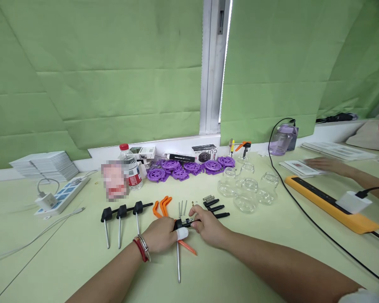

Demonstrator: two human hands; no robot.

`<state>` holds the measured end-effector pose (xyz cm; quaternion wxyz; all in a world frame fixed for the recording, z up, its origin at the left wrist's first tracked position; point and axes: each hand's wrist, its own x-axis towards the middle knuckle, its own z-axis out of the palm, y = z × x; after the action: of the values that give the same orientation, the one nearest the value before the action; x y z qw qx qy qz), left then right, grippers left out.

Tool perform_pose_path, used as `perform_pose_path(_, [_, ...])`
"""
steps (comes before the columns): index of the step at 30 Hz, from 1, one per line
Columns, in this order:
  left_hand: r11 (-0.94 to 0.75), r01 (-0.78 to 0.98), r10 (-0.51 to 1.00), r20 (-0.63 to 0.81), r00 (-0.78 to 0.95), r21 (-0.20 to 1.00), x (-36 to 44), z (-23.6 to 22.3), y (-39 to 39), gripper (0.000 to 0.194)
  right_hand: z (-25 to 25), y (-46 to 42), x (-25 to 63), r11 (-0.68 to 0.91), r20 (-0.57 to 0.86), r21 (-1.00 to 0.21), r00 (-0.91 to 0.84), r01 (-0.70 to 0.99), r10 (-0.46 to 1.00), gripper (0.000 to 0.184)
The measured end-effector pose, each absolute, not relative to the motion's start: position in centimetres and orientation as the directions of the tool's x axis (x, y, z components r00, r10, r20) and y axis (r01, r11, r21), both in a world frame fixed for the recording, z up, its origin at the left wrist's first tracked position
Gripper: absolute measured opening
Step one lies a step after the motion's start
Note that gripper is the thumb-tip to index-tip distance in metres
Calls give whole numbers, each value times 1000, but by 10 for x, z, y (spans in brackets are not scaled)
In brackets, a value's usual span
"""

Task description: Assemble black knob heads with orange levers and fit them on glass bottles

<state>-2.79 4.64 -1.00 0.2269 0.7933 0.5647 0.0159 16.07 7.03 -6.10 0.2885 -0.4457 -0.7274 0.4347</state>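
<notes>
My left hand point(162, 235), its thumb wrapped in white, grips a black sprayer head point(177, 224) lying sideways. A metal tube point(178, 265) points from it toward me, and an orange trigger point(188, 247) sticks out below. My right hand point(210, 225) is at the head's right end, fingertips pinched on a thin black part point(194, 221); its far end is hidden. Just beyond lie orange triggers point(164, 206), metal pins point(182, 208), springs point(209, 198) and black cylindrical parts point(217, 208). To the left, three more black sprayer heads point(122, 211) rest with their metal tubes toward me.
Clear glass bottles point(245, 195) stand right of centre, behind them an assembled sprayer point(244, 151). Purple plastic parts point(180, 168) lie along the back. A water bottle point(132, 168) and white power strip point(63, 195) are left; an orange power strip point(328, 204) and another person's hand point(328, 165) right.
</notes>
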Motion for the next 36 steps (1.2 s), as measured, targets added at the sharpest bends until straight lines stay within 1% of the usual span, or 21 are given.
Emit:
perform_pose_path(2, [-259,884,902,-228,365,390,-28,-10,47,51,-60,70,161,236,35,-883,-444,406,895,13])
perform_pose_path(5, [-261,878,903,-221,369,401,-30,-11,47,54,-62,71,162,250,63,-892,-443,378,894,15])
perform_pose_path(7, [-265,878,903,-217,371,398,-31,-12,47,55,-63,71,162,240,56,-899,-448,366,893,18])
perform_pose_path(16, [-275,876,903,-207,377,395,-31,-13,49,55,-61,68,162,255,76,-893,-434,370,898,9])
perform_pose_path(21, [-274,885,906,-209,369,377,-31,-14,48,55,-67,69,162,230,73,-913,-421,336,904,15])
perform_pose_path(24, [-272,889,910,-202,362,368,-32,-14,49,56,-72,69,162,225,87,-925,-404,306,911,11])
perform_pose_path(27, [-258,889,914,-204,351,377,-32,-13,49,57,-71,68,162,211,93,-946,-417,247,904,19])
perform_pose_path(30, [-266,888,911,-204,359,376,-32,-12,49,57,-66,67,162,190,64,-944,-414,270,908,24])
perform_pose_path(33, [-287,892,917,-171,361,348,-30,-14,47,55,-62,68,161,171,40,-940,-403,295,915,23])
perform_pose_path(36, [-297,899,929,-119,350,323,-28,-19,46,51,-63,69,160,180,50,-939,-405,292,913,20])
